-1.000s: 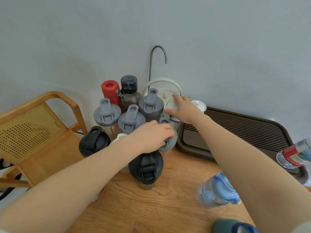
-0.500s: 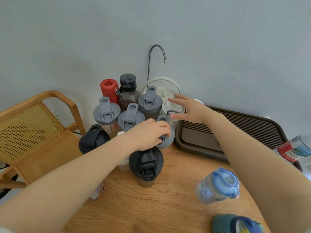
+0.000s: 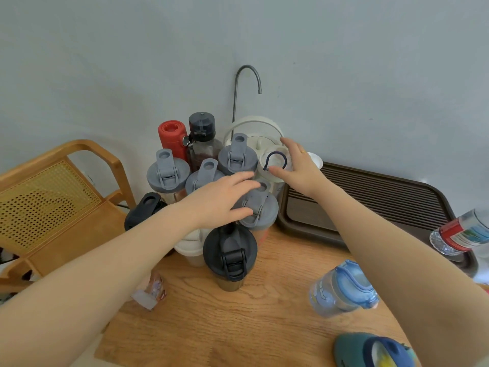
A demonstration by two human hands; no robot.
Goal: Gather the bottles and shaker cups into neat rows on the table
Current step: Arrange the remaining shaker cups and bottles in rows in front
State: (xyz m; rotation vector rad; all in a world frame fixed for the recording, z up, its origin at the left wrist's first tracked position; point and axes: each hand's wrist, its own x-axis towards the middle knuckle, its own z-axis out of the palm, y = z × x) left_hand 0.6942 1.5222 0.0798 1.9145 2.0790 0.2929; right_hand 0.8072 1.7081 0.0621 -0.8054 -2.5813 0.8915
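Hovering with loose, empty grips, left hand (image 3: 222,200) and right hand (image 3: 296,168) spread above round grey-lidded shaker cups (image 3: 260,210) on the oak-grained tabletop (image 3: 251,327).

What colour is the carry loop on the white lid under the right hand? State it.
Dark navy blue carry loop on the round white lid, clearest in the head view.

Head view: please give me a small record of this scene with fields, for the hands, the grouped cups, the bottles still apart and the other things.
left hand: open, fingers spread over a grey-lid shaker cup
right hand: open, fingers around the white cup with dark loop
grouped: grey-lid and black-lid shakers, red bottle, dark bottle
still apart: blue bottle, red-label bottle lying on the tray
tray: dark, right of the group
table: wood
chair: left
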